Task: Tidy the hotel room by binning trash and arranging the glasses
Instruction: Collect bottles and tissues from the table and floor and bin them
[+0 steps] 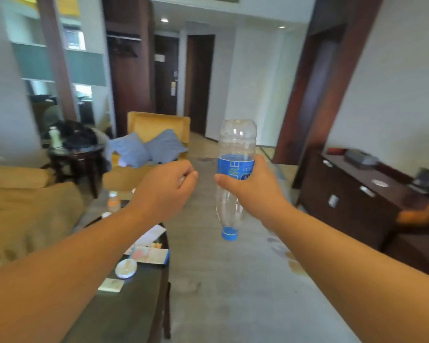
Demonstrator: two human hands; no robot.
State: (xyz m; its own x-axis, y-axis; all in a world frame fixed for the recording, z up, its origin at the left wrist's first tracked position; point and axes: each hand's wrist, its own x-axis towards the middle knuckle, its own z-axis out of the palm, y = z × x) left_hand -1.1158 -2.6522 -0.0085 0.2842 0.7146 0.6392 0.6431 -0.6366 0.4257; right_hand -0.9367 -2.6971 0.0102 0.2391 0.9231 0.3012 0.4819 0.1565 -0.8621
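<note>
Midair, right hand (255, 186) wrapped round an empty clear plastic bottle (234, 174), fingers clamped over its blue label, thumb across the near side. Bottle held upside down: blue cap (229, 233) pointing at the floor, base uppermost. Held out in front of the body, above grey carpet (233, 293), clear of all furniture.

Left hand (166, 189) just beside the bottle, not touching it. Fingers curled into a loose fist; a pale sliver showing at the fingertips, too small to identify, so cannot tell whether anything is pinched.

Below left forearm: dark glossy tabletop (124, 308) carrying a white round lid-like item (126, 268), a flat blue-edged packet (150, 254), a small pale card (111, 284) and a sheet of white paper (151, 235). Small orange-tinted bottle (113, 201) at the far end, blurred.

Left edge: tan bedding or sofa (25, 214). Beyond, yellow armchair (156, 129) with two blue cushions (146, 148). Round dark side table (77, 154) further left, with a white bottle (55, 137) and dark bundled fabric on top.

Right side: long dark wooden cabinet (352, 201) along the wall, small objects on top, blurred.
</note>
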